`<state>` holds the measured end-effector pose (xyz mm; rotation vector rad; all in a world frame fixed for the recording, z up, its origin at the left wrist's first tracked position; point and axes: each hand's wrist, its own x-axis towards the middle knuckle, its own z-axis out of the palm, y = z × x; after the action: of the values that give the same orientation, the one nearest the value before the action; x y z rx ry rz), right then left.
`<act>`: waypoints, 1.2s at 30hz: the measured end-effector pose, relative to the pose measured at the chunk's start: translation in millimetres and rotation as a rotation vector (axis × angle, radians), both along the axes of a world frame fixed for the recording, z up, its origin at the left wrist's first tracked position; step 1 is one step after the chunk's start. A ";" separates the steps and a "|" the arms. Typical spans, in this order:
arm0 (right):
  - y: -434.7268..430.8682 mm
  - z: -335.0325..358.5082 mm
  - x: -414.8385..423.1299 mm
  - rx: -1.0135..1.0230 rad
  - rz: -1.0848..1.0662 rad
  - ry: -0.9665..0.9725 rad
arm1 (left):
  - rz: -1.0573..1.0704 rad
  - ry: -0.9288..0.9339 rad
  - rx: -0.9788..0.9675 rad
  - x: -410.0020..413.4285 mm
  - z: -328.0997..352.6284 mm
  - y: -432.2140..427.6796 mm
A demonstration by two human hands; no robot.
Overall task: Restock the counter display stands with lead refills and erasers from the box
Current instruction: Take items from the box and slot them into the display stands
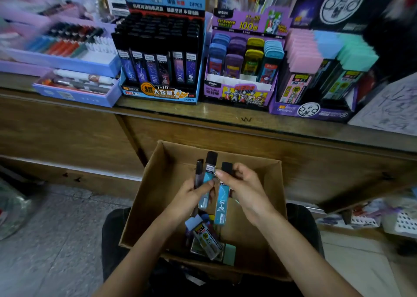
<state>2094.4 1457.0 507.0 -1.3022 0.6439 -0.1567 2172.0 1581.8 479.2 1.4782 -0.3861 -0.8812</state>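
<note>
Refills (222, 204) upright, caps up, in left hand (191, 195) and right hand (244, 190) above box (153, 206)

Soft, even indoor light is falling from above, leaving the scene moderately dim with muted colours. The glossy bench (225, 116) edge is catching a faint sheen, and the inside of the box (158, 183) is sitting in gentle shadow. Motion blur is smearing the pen trays (67, 43) at upper left and the dark packaging (338, 3) at upper right, while the middle display stands (158, 92) and the lead refills (222, 197) are showing fairly sharp. The wide lens is bowing the bench line and stretching the frame's corners.
</note>
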 end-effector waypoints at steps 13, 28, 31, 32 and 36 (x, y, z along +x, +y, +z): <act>-8.9 69.2 35.3 -0.176 0.064 -0.144 | 0.105 -0.208 -0.141 22.3 61.0 6.4; -54.6 199.8 133.8 -0.733 0.015 -0.440 | 0.376 -0.302 -0.228 75.5 107.4 40.5; -43.9 191.8 156.8 -0.926 0.069 -0.357 | 0.412 -0.285 -0.221 78.3 105.3 50.6; -40.5 186.9 161.9 -1.005 0.075 -0.336 | 0.417 -0.285 -0.215 78.7 104.5 53.1; -32.0 178.8 172.0 -1.125 0.124 -0.283 | 0.424 -0.297 -0.193 82.5 98.8 61.4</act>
<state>2266.5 1425.0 685.8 -2.3307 0.1893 -0.6530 2254.5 1643.2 578.0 1.4402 -0.3457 -0.2802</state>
